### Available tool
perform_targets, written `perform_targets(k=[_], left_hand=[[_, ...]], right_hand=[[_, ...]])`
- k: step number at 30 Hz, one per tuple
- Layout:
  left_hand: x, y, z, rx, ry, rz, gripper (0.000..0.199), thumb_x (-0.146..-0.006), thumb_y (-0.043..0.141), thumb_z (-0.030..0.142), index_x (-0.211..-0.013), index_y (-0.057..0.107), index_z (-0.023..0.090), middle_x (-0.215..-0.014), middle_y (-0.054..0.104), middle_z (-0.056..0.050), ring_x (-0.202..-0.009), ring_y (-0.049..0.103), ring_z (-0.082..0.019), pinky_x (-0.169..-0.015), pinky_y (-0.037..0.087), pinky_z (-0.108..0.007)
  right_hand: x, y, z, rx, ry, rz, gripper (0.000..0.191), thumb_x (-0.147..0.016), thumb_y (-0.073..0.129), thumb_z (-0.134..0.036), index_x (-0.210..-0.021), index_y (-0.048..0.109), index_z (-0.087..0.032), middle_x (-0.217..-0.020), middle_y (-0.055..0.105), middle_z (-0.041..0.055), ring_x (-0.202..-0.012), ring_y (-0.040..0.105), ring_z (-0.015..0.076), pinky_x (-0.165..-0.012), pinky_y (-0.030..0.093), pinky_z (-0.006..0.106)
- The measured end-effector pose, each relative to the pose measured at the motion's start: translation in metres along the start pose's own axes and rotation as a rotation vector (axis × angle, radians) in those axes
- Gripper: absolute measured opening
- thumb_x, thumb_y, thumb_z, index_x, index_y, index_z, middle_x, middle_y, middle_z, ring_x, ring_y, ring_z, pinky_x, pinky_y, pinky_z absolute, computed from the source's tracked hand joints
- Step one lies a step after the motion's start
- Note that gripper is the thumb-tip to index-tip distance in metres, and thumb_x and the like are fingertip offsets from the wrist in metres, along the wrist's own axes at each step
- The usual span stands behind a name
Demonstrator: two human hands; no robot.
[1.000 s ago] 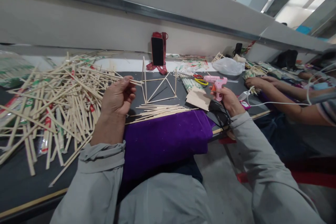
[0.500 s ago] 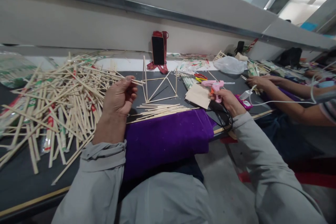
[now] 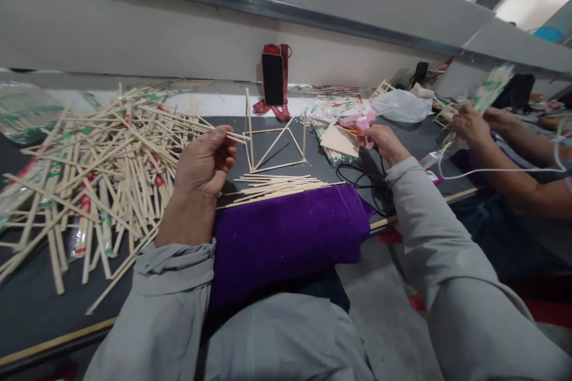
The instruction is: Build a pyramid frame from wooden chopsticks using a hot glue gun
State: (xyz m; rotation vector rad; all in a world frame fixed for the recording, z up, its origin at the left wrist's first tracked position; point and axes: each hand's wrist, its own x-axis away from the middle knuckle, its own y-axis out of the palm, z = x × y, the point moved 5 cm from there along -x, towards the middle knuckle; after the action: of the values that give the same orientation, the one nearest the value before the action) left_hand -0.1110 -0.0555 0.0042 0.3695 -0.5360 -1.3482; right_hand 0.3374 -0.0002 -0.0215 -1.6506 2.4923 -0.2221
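In our left hand point(image 3: 206, 162) we pinch a few thin sticks point(image 3: 236, 136), thumb and forefinger closed on them and the other fingers loosely curled; their far ends reach the left side of the stick frame point(image 3: 279, 164), though we cannot tell whether they touch it. Our right hand point(image 3: 388, 143) wraps the handle of the pink glue gun point(image 3: 356, 121), its fingers bent around the grip and partly hidden from us. The gun is over a piece of tan board point(image 3: 338, 141), well apart from the frame, which stands on the dark table point(image 3: 27, 315) between our hands. Just in front of it we have a row of loose sticks point(image 3: 277, 186), then a folded purple cloth point(image 3: 290, 226) over the table edge. A black cable point(image 3: 373, 187) loops below our right hand. A big heap of sticks point(image 3: 120, 172) crowds our left forearm. Behind the frame a phone point(image 3: 273, 79) leans upright, and a white plastic bag point(image 3: 400, 106) lies beyond the gun. To our right, a co-worker's hands point(image 3: 471, 125) hold a wrapped bundle point(image 3: 494, 86).
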Motion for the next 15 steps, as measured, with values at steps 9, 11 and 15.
perform_targets(k=[9, 11, 15], left_hand=[[0.001, 0.002, -0.002, 0.0, -0.001, -0.037, 0.029, -0.101, 0.059, 0.007, -0.076, 0.072, 0.014, -0.059, 0.065, 0.002, -0.045, 0.058, -0.005, -0.037, 0.04, -0.011], [0.001, 0.001, -0.003, -0.001, -0.003, -0.036, 0.03, -0.102, 0.059, 0.007, -0.076, 0.072, 0.014, -0.059, 0.065, 0.002, -0.045, 0.058, -0.005, -0.038, 0.039, -0.011], [0.0, 0.001, -0.003, -0.006, 0.004, -0.032, 0.033, -0.103, 0.057, 0.007, -0.075, 0.072, 0.014, -0.059, 0.064, 0.002, -0.045, 0.058, -0.004, -0.038, 0.038, -0.012]], right_hand=[[0.026, 0.01, 0.007, -0.154, 0.021, -0.223, 0.021, -0.068, 0.087, -0.023, -0.077, 0.069, -0.016, -0.066, 0.07, 0.0018, -0.055, 0.059, 0.0108, -0.052, 0.046, 0.021], [0.029, 0.016, 0.014, -0.118, 0.09, -0.242, 0.021, -0.071, 0.088, -0.023, -0.077, 0.07, -0.014, -0.066, 0.071, 0.0045, -0.053, 0.058, 0.0105, -0.048, 0.043, 0.02], [0.028, 0.022, 0.019, -0.106, 0.151, -0.193, 0.017, -0.082, 0.084, -0.02, -0.077, 0.069, -0.013, -0.064, 0.071, 0.0067, -0.051, 0.06, 0.0103, -0.044, 0.043, 0.018]])
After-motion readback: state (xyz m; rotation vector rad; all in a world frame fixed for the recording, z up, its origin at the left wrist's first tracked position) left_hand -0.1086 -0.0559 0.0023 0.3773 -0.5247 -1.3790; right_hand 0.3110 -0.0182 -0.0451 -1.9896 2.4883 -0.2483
